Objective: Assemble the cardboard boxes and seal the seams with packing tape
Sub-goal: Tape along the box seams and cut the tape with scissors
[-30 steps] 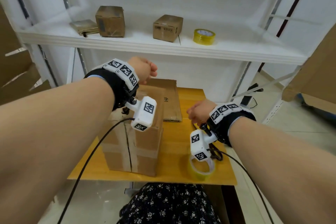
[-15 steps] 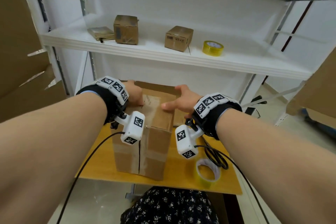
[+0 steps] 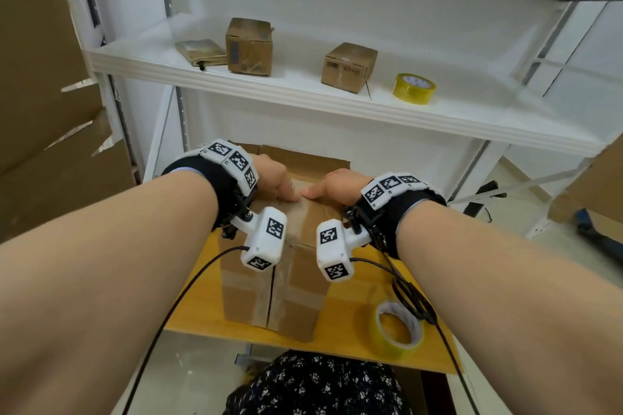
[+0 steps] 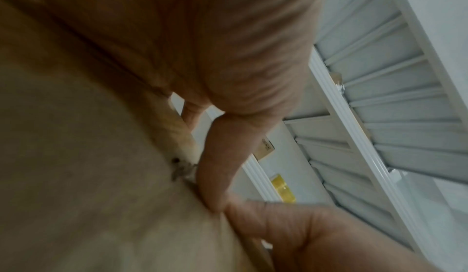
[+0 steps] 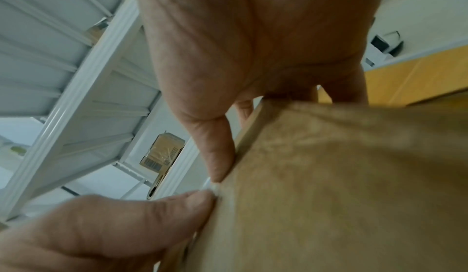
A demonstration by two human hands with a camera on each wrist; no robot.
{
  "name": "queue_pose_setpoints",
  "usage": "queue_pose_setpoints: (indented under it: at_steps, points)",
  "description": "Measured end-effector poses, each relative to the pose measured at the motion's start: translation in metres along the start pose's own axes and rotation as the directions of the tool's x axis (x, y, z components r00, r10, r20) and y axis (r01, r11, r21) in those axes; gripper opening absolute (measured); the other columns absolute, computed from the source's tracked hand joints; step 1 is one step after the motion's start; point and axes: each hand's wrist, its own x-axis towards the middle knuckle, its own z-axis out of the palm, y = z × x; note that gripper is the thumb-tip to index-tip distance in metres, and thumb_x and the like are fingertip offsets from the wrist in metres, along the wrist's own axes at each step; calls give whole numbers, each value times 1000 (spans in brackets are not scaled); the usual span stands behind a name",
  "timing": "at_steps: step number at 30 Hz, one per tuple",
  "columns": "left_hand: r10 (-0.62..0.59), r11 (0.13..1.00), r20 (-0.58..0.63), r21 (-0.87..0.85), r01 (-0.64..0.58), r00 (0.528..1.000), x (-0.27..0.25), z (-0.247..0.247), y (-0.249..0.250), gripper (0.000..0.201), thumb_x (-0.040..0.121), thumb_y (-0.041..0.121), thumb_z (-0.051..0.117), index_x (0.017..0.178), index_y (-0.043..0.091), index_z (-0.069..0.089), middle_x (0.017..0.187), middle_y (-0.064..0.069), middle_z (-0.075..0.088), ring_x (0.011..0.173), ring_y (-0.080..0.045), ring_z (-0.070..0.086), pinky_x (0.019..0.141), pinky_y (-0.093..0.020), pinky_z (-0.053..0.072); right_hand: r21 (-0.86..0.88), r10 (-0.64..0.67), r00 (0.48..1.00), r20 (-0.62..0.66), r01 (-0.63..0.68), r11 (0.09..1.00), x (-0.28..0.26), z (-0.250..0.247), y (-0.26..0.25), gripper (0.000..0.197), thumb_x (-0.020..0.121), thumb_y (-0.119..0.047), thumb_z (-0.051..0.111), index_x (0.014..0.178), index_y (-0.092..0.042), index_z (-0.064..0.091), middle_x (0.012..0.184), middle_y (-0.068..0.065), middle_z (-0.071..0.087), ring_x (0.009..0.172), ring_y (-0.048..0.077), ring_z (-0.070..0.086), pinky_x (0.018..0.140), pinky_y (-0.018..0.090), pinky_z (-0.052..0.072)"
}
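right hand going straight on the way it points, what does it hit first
Probably the left hand: the right hand points left across the top of the taped brown cardboard box, their tips nearly touching.

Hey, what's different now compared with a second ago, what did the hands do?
Both hands moved onto the box: the left hand came down from above it, the right hand came across from over the table. Both now press on its taped top, thumbs nearly meeting. The box and the tape roll beside it stayed put.
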Motion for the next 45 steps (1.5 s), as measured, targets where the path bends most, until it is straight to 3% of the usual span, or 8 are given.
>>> queue_pose_setpoints:
  at_steps: [4, 10, 16, 21, 28, 33, 40, 45]
  points:
    - [-49, 992, 1, -117, 49, 999, 2, 1, -6, 70, 49, 46, 89, 103, 10, 65, 93, -9, 68, 82, -27, 67, 68, -32, 51, 200, 29, 998, -60, -17, 980, 6, 2, 0, 73, 86, -31, 74, 146, -15, 35, 139, 10, 49, 124, 28, 51, 103, 37, 44]
    - [-79, 975, -5, -210, 77, 997, -2, 0, -7, 81, 64, 35, 88, 132, 13, 49, 104, -4, 53, 92, -22, 52, 79, -36, 41, 192, -16, 995, -99, 34, 981, 6, 5, 7, 64, 92, -50, 61, 144, -20, 37, 123, 1, 54, 86, 14, 51, 57, 24, 36]
    - [-92, 980, -71, -184, 77, 993, 6, 4, -2, 91, 73, 48, 79, 143, 11, 36, 133, -11, 49, 115, -30, 52, 97, -41, 45, 49, -41, 990, -135, 48, 998, 11, 8, 6, 51, 99, -49, 46, 141, -20, 40, 127, 4, 58, 93, 20, 53, 77, 30, 41]
    - [-28, 999, -70, 16, 30, 997, 7, 5, 5, 55, 89, 41, 62, 132, 9, 53, 134, -10, 54, 117, -27, 55, 102, -35, 42, 41, -9, 999, -53, 11, 999, 2, 4, 7, 93, 76, -76, 59, 145, -19, 35, 135, 5, 54, 111, 25, 56, 78, 33, 43]
    - [-8, 993, -159, 112, 26, 987, 2, 4, 6, 44, 104, 26, 37, 141, 3, 44, 145, -14, 45, 133, -28, 43, 108, -33, 31, 0, -18, 993, -116, 19, 1000, 13, 0, 4, 43, 97, -26, 53, 136, -8, 50, 132, 13, 58, 118, 29, 57, 73, 26, 41]
    - [-83, 988, -42, -135, 76, 996, 3, 6, 5, 78, 85, 63, 56, 140, 9, 44, 131, -15, 55, 115, -32, 56, 94, -42, 45, -93, 12, 990, -139, -25, 995, 7, 7, 2, 73, 93, -59, 49, 146, -10, 35, 137, 11, 53, 121, 29, 54, 87, 34, 41]
    - [-23, 993, -174, 107, 42, 984, 5, 6, 2, 52, 101, 39, 43, 143, 9, 41, 143, -13, 46, 129, -30, 46, 104, -37, 36, -37, -6, 992, -129, 2, 999, -2, -7, 6, 67, 93, -50, 56, 146, -13, 36, 140, 12, 52, 121, 31, 55, 95, 36, 46]
    - [-67, 991, -29, -116, 63, 997, -1, 10, -6, 114, 66, 70, 71, 154, 24, 15, 150, -13, 35, 129, -34, 44, 102, -47, 42, -80, 72, 997, -31, -74, 994, -16, -5, 9, 108, 80, -56, 72, 157, -15, 9, 155, 11, 32, 137, 32, 40, 105, 39, 38]
